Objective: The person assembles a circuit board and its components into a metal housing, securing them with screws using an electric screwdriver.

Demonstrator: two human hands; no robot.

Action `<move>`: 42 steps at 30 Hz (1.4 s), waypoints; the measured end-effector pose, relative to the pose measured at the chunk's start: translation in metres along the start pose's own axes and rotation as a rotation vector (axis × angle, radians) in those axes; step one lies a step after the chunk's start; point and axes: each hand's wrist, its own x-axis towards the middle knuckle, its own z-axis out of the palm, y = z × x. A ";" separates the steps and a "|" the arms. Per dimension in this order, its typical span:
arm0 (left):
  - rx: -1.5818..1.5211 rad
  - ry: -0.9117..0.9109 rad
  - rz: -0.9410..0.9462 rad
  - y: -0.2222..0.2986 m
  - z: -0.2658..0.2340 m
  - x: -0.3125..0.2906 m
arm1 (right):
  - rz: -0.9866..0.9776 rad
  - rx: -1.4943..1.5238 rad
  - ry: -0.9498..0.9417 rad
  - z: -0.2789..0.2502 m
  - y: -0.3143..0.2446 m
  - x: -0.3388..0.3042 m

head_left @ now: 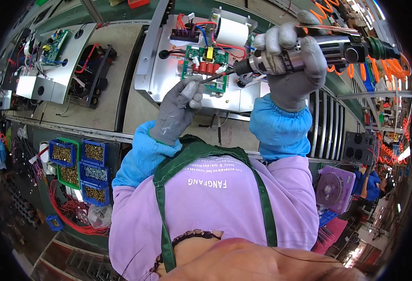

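Observation:
My right hand, in a grey glove, is wrapped round an air screwdriver held nearly level, its long thin bit pointing left. At the bit's tip, my gloved left hand has thumb and fingers pinched together. Whether a screw sits in that pinch is too small to make out. Both hands are above the near part of an open metal housing. Inside the housing are a green circuit board, a white cylinder, and red and blue wires. The screwdriver and my right hand cover the housing's right part.
Another open metal unit with wiring stands at the left. Blue bins and a green bin hold small screws, beside red wires. Metal rollers and a purple fan are at the right. An orange coiled hose hangs there.

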 end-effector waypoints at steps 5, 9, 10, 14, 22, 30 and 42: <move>0.149 -0.042 0.012 -0.007 0.012 0.005 | -0.044 -0.121 0.141 -0.007 -0.012 -0.015; 0.362 -0.030 0.075 -0.017 0.031 0.011 | -0.163 -0.029 -0.093 -0.033 -0.026 -0.019; 0.365 -0.030 0.075 -0.019 0.033 0.012 | -0.215 0.000 -0.023 -0.028 -0.028 -0.021; 0.224 -0.061 -0.030 -0.028 0.041 0.018 | -0.282 -0.005 0.112 -0.031 -0.035 -0.029; 0.219 0.024 -0.039 -0.051 0.047 0.030 | -0.296 -0.084 0.142 -0.053 -0.034 -0.040; 0.392 0.027 -0.080 -0.042 0.040 0.050 | -0.242 -0.090 0.204 -0.066 -0.080 -0.051; 1.170 -0.022 0.091 -0.082 0.036 0.140 | -0.416 -0.201 0.361 -0.052 -0.105 -0.064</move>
